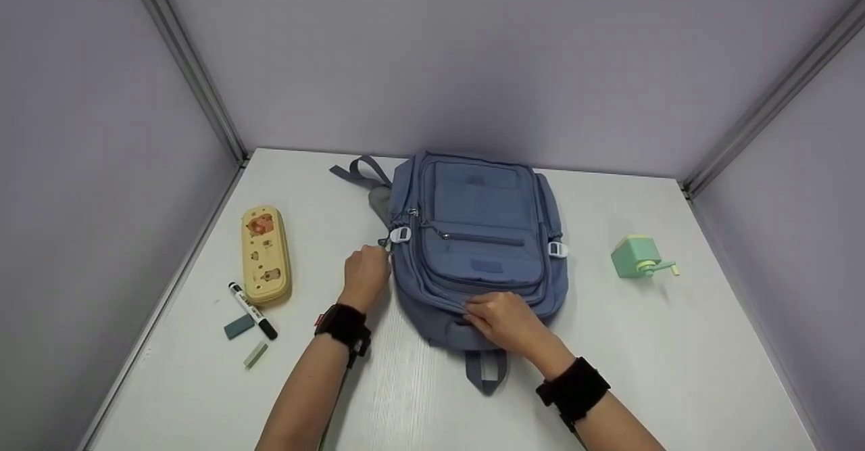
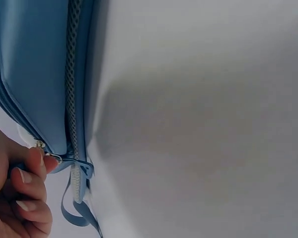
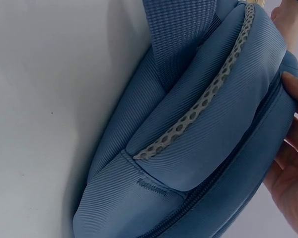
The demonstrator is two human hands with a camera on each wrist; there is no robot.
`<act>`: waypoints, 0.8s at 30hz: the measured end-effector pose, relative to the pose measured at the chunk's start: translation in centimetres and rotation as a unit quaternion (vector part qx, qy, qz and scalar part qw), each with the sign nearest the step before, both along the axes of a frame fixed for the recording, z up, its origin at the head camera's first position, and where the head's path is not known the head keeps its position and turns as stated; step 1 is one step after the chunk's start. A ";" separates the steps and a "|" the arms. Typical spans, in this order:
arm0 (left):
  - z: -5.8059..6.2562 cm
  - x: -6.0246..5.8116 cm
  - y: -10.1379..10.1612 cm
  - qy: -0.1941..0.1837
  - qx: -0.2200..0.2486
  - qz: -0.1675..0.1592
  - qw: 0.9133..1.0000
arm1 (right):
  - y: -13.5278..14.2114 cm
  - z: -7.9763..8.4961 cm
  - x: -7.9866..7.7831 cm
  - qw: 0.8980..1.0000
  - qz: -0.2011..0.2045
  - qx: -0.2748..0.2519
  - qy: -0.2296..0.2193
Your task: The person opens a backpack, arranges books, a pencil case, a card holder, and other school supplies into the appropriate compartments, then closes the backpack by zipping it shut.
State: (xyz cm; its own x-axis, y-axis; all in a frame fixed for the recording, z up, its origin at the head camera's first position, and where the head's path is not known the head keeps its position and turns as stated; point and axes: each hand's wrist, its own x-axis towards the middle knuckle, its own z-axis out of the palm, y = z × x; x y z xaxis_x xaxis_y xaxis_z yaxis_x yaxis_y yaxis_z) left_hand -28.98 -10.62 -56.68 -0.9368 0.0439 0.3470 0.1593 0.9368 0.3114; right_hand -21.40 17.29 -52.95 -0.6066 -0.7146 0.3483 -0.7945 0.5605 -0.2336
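Observation:
A blue backpack (image 1: 483,201) lies on its back on the white table, its webbing top handle (image 1: 486,373) toward me. At its left side my left hand (image 1: 367,276) pinches a zipper pull; in the left wrist view, thumb and fingertips close on it beside a metal slider (image 2: 39,144). My right hand (image 1: 507,319) grips the fabric at the backpack's near edge. The right wrist view shows its thumb (image 3: 295,88) on the fabric beside the dark zipper (image 3: 218,181), its fingers on the far side. What lies inside the backpack is hidden.
Left of the backpack lies a yellow pencil case (image 1: 265,255) with animal pictures. Below it are a black-and-white marker (image 1: 252,310), a blue-grey eraser (image 1: 239,326) and a small pale green block (image 1: 255,355). A green crank pencil sharpener (image 1: 635,258) stands on the right. Grey panels enclose the table.

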 end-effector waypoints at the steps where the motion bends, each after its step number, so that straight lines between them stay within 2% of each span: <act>1: 0.0 -0.2 0.0 0.001 0.002 0.002 1.000 | 0.0 0.0 0.0 1.000 0.001 0.000 0.001; 9: -0.5 -2.1 0.0 -0.013 0.025 0.015 0.999 | 0.4 -0.5 0.1 1.000 0.019 -0.010 -0.013; 19: -0.8 -3.5 0.0 -0.021 0.034 0.046 0.998 | 0.5 -0.7 0.4 0.999 0.025 -0.010 -0.018; 24: -0.5 -4.0 0.2 -0.029 0.048 0.068 0.996 | 0.8 -0.6 0.5 0.998 0.011 -0.011 -0.066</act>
